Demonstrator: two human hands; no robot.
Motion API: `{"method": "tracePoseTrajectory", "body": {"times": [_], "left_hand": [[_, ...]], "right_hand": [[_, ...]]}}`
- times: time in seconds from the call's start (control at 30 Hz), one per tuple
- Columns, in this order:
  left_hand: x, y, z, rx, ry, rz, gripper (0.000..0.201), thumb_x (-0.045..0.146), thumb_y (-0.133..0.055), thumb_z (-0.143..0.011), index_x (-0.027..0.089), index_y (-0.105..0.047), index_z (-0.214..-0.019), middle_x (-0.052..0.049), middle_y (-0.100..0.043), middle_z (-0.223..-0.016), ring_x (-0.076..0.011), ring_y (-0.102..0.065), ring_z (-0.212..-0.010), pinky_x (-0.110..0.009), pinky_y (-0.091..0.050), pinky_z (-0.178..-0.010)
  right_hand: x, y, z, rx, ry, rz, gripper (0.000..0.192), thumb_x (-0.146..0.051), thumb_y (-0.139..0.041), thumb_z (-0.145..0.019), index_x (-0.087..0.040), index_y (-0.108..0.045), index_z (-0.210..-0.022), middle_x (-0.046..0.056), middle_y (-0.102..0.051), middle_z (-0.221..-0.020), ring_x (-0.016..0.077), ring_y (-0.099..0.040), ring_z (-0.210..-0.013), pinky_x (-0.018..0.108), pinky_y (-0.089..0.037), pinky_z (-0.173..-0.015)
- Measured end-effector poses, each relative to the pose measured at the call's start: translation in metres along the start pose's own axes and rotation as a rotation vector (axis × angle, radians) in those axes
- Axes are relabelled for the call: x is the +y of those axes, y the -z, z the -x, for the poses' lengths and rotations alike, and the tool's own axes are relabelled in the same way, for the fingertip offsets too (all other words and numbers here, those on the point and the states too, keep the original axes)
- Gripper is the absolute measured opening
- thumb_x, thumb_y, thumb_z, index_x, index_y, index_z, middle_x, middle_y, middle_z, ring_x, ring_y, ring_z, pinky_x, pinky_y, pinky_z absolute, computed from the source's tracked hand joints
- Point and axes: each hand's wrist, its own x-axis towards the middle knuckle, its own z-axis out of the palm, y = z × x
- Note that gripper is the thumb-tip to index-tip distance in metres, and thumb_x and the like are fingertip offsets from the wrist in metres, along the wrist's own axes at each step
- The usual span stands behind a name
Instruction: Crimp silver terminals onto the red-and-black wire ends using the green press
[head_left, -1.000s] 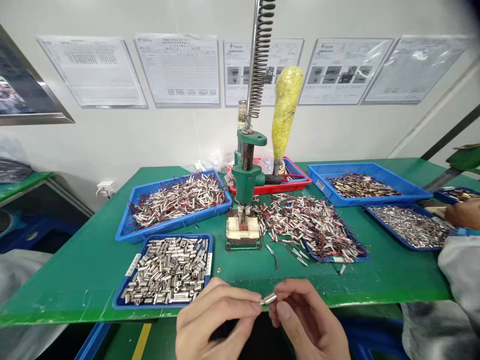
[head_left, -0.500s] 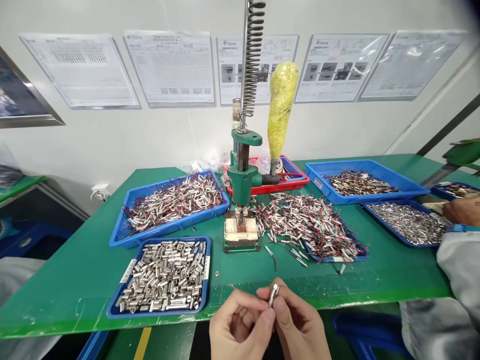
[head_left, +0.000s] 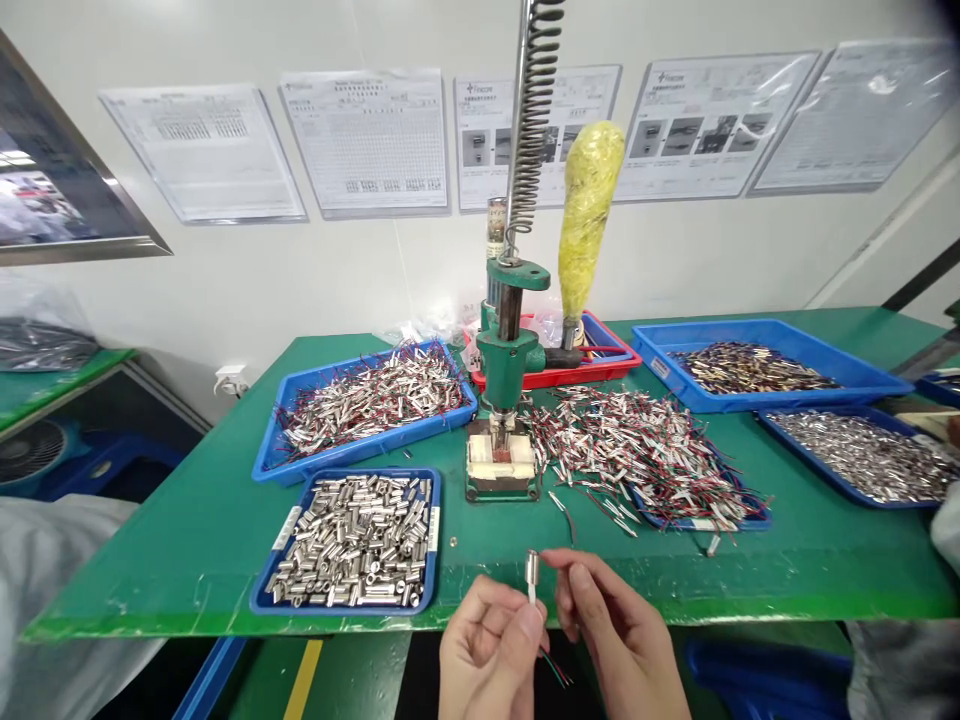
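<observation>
Between the thumb and index finger of my left hand [head_left: 491,650] is a thin white wired piece [head_left: 532,594], held upright. A shiny metal sleeve [head_left: 532,568] sits on its top end, and thin coloured wires [head_left: 555,668] hang out below my fingers. My right hand [head_left: 611,630] is just to the right with its fingers apart. Its index fingertip is close beside the sleeve; whether it touches cannot be made out. Ahead stands a green hand press [head_left: 504,365] with a yellow-wrapped lever handle [head_left: 590,215].
At left, a blue tray [head_left: 431,590] holds metal sleeves, and another blue tray [head_left: 262,462] behind it holds wired pieces. A pile of wired pieces [head_left: 637,450] spreads right of the press. Further right are a blue bin [head_left: 675,398] and a tray of small metal parts [head_left: 862,455].
My right hand has let go of the metal sleeve and moved slightly right. The wired piece now stands upright in my left hand, its wires showing. The view has turned a little left.
</observation>
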Motion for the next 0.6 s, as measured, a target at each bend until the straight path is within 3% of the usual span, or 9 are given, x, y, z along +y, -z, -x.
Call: {"method": "tracePoseTrajectory", "body": {"times": [0.07,0.2,0.33,0.43,0.6], "left_hand": [[-0.003,0.003,-0.004,-0.002,-0.017,0.025,0.048,0.047,-0.100,-0.050,0.016,-0.067,-0.067,0.002,-0.058,-0.057,-0.0079,-0.051,-0.056,-0.019,-0.041,-0.059],[-0.002,0.006,-0.010,-0.028,-0.035,0.065,0.051,0.048,-0.100,-0.050,0.017,-0.061,-0.063,0.006,-0.050,-0.054,-0.0061,-0.045,-0.052,-0.018,-0.038,-0.053],[0.007,0.002,-0.007,0.008,-0.057,0.097,0.047,0.041,-0.100,-0.054,0.017,-0.061,-0.068,0.006,-0.051,-0.060,-0.0054,-0.047,-0.056,-0.016,-0.040,-0.057],[0.009,0.002,-0.005,0.017,-0.064,0.091,0.047,0.039,-0.100,-0.053,0.017,-0.062,-0.070,0.005,-0.055,-0.061,-0.0056,-0.048,-0.057,-0.016,-0.040,-0.057],[0.003,0.009,-0.009,0.023,-0.067,0.088,0.047,0.041,-0.099,-0.056,0.018,-0.061,-0.071,0.004,-0.057,-0.062,-0.0076,-0.050,-0.058,-0.019,-0.041,-0.059]], "right_hand": [[-0.003,0.005,-0.005,0.043,0.059,0.107,0.039,-0.063,-0.062,-0.086,-0.029,-0.079,-0.095,-0.001,-0.060,-0.062,0.0159,-0.059,-0.056,0.023,-0.049,-0.050],[0.004,0.020,-0.025,0.126,0.234,0.402,0.029,-0.054,-0.060,-0.089,-0.032,-0.075,-0.101,0.002,-0.072,-0.094,0.0189,-0.068,-0.077,0.027,-0.056,-0.066],[0.029,0.028,-0.053,0.051,0.324,0.621,0.026,-0.042,-0.053,-0.092,-0.032,-0.068,-0.111,0.002,-0.068,-0.111,0.0179,-0.066,-0.080,0.030,-0.054,-0.066],[0.047,0.024,-0.066,0.007,0.326,0.729,0.025,-0.037,-0.052,-0.092,-0.031,-0.067,-0.109,0.002,-0.066,-0.114,0.0177,-0.065,-0.079,0.031,-0.053,-0.066],[0.059,0.014,-0.067,0.103,0.368,0.793,0.024,-0.040,-0.046,-0.095,-0.031,-0.069,-0.097,0.001,-0.068,-0.099,0.0198,-0.065,-0.074,0.032,-0.048,-0.063]]}}
